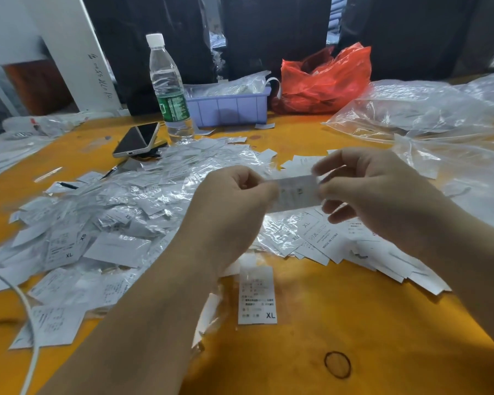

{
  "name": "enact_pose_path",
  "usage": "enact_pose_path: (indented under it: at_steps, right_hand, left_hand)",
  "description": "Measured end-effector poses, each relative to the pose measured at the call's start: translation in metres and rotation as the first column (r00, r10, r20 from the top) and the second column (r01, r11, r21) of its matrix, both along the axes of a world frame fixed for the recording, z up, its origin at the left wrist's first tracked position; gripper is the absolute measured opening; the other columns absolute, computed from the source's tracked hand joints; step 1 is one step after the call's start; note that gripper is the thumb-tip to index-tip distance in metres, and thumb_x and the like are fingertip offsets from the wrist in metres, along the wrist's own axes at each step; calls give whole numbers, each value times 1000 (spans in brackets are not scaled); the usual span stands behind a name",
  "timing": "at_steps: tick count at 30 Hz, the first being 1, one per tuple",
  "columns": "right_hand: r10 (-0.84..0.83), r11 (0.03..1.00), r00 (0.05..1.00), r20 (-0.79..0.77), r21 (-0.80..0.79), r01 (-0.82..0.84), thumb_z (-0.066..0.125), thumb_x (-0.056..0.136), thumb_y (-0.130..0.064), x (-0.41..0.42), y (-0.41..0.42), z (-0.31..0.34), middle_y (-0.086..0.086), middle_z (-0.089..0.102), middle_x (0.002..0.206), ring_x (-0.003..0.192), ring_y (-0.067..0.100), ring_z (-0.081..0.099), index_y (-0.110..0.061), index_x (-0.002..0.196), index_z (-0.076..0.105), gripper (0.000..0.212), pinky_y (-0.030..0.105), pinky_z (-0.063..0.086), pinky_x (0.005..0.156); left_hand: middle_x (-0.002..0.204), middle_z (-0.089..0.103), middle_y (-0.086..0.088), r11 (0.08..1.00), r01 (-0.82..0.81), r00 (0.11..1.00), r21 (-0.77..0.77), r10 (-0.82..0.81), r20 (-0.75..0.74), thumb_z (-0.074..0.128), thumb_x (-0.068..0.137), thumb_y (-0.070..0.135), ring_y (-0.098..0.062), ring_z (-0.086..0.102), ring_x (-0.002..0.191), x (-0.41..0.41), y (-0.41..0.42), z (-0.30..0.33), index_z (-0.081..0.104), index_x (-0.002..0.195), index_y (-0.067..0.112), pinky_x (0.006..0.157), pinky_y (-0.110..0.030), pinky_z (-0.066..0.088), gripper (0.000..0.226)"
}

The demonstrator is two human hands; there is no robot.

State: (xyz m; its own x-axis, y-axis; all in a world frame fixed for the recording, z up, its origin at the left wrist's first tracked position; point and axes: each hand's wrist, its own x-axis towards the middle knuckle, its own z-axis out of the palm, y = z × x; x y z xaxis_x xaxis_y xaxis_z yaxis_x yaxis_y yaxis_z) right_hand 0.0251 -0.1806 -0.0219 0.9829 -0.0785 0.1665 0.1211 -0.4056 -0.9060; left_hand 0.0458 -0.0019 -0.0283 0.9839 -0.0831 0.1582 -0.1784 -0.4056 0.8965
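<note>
Nearest, on the orange table: a dark rubber band, lying as a ring. A little farther, flat on the table, a single XL label, white, with its long side pointing away. At the left edge, a white cable crossing some loose labels.

Above the table, in the middle: a label strip, pinched at both ends. Left end between thumb and forefinger of the left hand, other fingers curled in. Right end between thumb and fingertips of the right hand, lower fingers loosely bent and holding nothing. Held level and crosswise, clear of the table, over the heap of labels. White, narrow, longer than high, with faint grey print too blurred to read; perhaps inside a clear sleeve, not certain from this view.

Under and behind the hands, that heap: white size labels mixed with crinkled clear film, some marked XS or XL. Behind it, a smartphone, screen up and slightly propped. Just beside it, an upright water bottle, clear, with green wrapper and white cap. Farther back, a lilac plastic bin with clear packets inside, then a red plastic bag. At the right, big clear plastic bags.
</note>
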Motion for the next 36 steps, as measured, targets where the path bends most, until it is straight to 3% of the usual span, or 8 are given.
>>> enact_pose_path:
  at_steps: [4,9,12,16,23,29,32,36]
  right_hand:
    - [11,819,999,-48,-573,-36,60,85,-26,-1,-3,-7,-12,61,92,76,8,60,-31,120,53,36,27,50,62]
    - [34,763,977,-211,-626,-162,72,76,-43,-1,-4,-13,-10,65,79,66,0,61,-37,123,49,52,22,43,57]
    - [67,800,983,-172,-580,-156,66,77,-50,-1,-4,-15,-9,65,76,62,-2,58,-37,114,52,42,18,40,55]
    - [76,934,995,-57,-346,-91,75,81,-12,3,-3,-14,-6,57,76,56,0,52,-26,109,64,33,16,46,54]
    - [204,979,976,72,-11,-204,74,77,6,-18,9,0,14,61,85,66,18,58,-16,110,65,40,39,57,71]
    - [91,954,967,237,-301,-16,70,86,-9,-49,-2,0,-9,64,98,87,7,65,-25,114,64,33,29,56,77]
    - [-13,801,918,398,-545,248,60,90,-1,-67,-19,-2,-8,65,103,92,9,62,-14,112,68,28,31,54,78]
    - [-147,622,927,344,-697,357,50,86,8,-90,-49,-8,5,66,105,93,26,62,-8,106,69,32,40,55,74]
  left_hand:
    - [77,63,8,892,-248,969,378,231,92,59,86,28,-13,59,70,10,16,0,62,84,26,58,-28,44,4]
    - [115,57,0,755,-316,948,574,281,153,63,83,38,-23,54,106,13,24,-1,56,121,27,83,-40,49,40]
    - [115,55,3,804,-291,955,519,214,204,63,84,42,-20,52,107,6,14,-1,58,117,28,80,-37,47,37]
    - [89,61,13,935,-38,995,353,3,101,61,85,53,-3,57,81,-3,-1,-4,63,94,31,62,-26,44,24]
    - [67,64,13,976,216,976,30,-217,30,61,90,47,-2,59,61,-13,-13,-7,64,74,25,59,-31,47,28]
    - [75,67,2,976,219,962,-15,-213,173,59,94,31,-11,62,68,-23,-16,-2,64,84,21,56,-26,48,15]
    - [79,67,1,953,301,940,-28,-292,179,57,96,25,-11,62,69,-33,-23,-1,63,87,22,58,-28,49,12]
    - [76,65,2,896,444,878,10,-438,193,56,97,28,-23,58,68,-48,-37,-7,61,83,30,52,-24,41,16]
